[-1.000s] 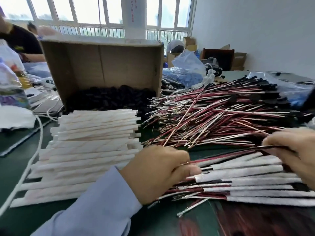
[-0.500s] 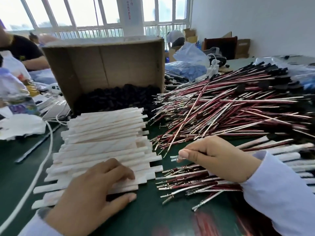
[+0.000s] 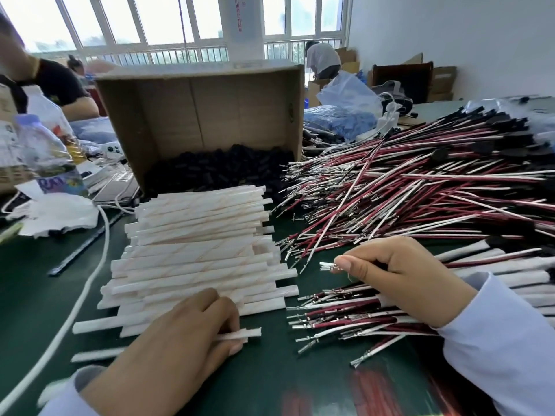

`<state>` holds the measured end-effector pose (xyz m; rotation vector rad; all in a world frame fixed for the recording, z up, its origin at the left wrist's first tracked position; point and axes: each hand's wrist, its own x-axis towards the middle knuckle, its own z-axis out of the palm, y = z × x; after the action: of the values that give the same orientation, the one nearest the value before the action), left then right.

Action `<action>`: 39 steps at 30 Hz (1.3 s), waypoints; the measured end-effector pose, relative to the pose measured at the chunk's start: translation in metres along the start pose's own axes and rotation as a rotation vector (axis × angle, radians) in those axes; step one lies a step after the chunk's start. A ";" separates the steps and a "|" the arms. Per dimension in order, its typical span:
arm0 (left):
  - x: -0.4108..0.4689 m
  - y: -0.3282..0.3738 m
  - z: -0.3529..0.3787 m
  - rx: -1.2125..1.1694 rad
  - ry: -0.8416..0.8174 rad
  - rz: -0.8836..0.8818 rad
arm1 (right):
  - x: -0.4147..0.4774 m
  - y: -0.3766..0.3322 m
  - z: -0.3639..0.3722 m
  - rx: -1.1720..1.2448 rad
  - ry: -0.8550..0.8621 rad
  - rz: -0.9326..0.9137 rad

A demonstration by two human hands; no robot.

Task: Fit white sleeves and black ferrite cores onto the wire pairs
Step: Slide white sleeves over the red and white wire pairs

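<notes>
Wire pair (image 3: 327, 267) was in our right hand (image 3: 399, 283), pinched btw thumb & forefinger. Its metal terminals poked out to the left above the green counter (image 3: 30, 280), & the other fingers were curled under. Our left hand (image 3: 180, 340) gripped one white sleeve (image 3: 240, 333) near its right end, fingers curled round it, just in front of the sleeve stack (image 3: 198, 250). That stack lay in rough layers mid-counter, sleeves running left-right. Behind it a cardboard box (image 3: 210, 109) lay on its side, open toward us, w/ a heap of black ferrite cores (image 3: 216, 169) along its lower wall. Right of box & stack we had a big loose pile of red, white & black wires (image 3: 420, 187), terminals pointing left. Under the right hand lay a smaller wire bundle (image 3: 345, 313). Further right lay sleeved pairs (image 3: 492, 265), white sleeves already on. A white cable (image 3: 90, 274) ran along the stack's left side. A plastic bottle (image 3: 51, 154) stood far left, & a blue bag (image 3: 339, 118) sat behind the wire pile.
</notes>
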<state>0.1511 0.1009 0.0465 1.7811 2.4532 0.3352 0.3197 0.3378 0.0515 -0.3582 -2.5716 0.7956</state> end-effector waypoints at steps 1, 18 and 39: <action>-0.002 -0.002 -0.001 -0.051 -0.044 -0.024 | 0.000 0.001 0.000 0.007 0.009 0.008; 0.078 0.046 -0.037 -0.711 0.028 0.158 | 0.003 -0.008 -0.012 0.326 0.245 -0.125; 0.069 0.052 -0.033 -0.863 0.031 0.258 | -0.005 -0.016 -0.002 0.108 0.387 -0.276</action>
<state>0.1707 0.1773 0.0945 1.6387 1.6414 1.2147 0.3234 0.3242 0.0605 -0.1050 -2.1472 0.6838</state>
